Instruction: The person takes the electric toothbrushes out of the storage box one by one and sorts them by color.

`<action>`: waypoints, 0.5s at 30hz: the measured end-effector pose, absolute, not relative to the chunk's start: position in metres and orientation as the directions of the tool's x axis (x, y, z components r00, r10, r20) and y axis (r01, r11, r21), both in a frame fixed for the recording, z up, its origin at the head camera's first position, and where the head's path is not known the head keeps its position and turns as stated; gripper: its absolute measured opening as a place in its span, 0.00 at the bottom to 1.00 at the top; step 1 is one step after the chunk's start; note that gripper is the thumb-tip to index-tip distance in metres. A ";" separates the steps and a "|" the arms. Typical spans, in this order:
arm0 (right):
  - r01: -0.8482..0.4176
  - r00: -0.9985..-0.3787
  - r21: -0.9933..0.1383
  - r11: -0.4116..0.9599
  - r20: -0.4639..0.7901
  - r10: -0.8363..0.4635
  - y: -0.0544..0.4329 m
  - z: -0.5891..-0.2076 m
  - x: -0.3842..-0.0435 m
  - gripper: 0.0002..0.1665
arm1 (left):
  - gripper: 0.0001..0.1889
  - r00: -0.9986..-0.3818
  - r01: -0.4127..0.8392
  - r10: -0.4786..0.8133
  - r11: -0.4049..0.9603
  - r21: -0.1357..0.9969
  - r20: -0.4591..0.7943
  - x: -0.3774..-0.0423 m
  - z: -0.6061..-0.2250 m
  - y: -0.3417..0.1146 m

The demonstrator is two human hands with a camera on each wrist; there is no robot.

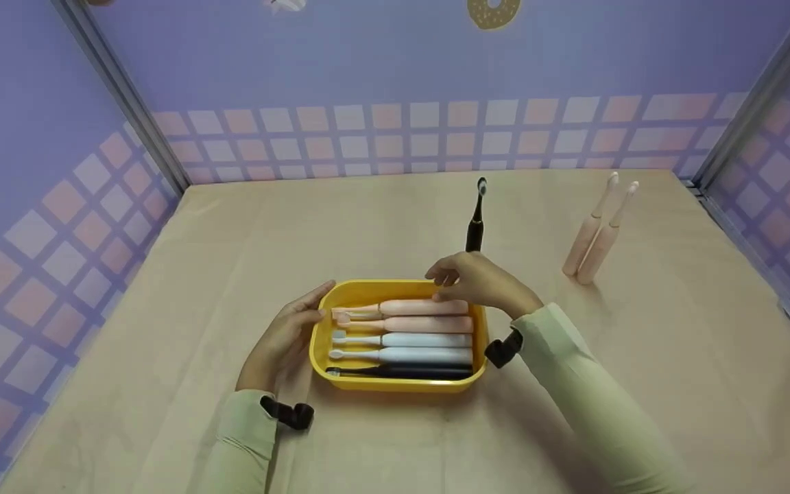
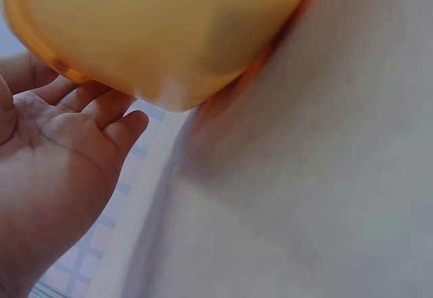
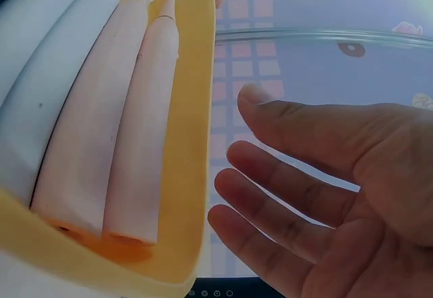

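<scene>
A yellow tray (image 1: 395,385) stands in front of me in the head view, with electric toothbrushes lying side by side in it. Two pink toothbrushes (image 1: 429,324) lie toward the back, two white toothbrushes (image 1: 426,355) in the middle, and black (image 1: 422,371) shows along the front. My left hand (image 1: 286,336) holds the tray's left end, thumb at the rim and fingers around the outer wall. Over the back right corner hovers my right hand (image 1: 481,281). In the right wrist view its fingers are spread and relaxed beside the rim, with nothing between them.
Behind my right hand a black toothbrush (image 1: 475,230) stands upright, its base hidden by the hand. Two pink toothbrushes (image 1: 592,248) stand upright close together at the back right. Patterned panels (image 1: 409,75) enclose the table at the back and sides.
</scene>
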State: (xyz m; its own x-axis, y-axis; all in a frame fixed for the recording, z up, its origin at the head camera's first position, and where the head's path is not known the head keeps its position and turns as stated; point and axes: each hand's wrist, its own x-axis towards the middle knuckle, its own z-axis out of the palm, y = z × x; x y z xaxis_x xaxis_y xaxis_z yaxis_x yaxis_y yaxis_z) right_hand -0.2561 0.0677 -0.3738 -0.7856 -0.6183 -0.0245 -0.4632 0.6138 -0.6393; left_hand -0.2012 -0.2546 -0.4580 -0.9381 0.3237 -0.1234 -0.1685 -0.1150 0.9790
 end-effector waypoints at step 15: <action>-0.485 -0.756 -0.588 0.648 -0.091 -0.648 0.050 -0.376 -0.256 0.20 | 0.33 -0.941 -0.164 0.313 -0.104 0.981 -0.124 -0.202 -0.458 -0.254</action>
State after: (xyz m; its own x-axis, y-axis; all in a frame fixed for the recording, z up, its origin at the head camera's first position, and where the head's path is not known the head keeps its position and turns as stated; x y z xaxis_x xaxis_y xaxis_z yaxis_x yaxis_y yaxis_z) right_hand -0.2565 0.0496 -0.3764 -0.7560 -0.6483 -0.0906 -0.4849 0.6475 -0.5879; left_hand -0.2018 -0.2542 -0.4584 -0.9415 0.3135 -0.1238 -0.1637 -0.1044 0.9810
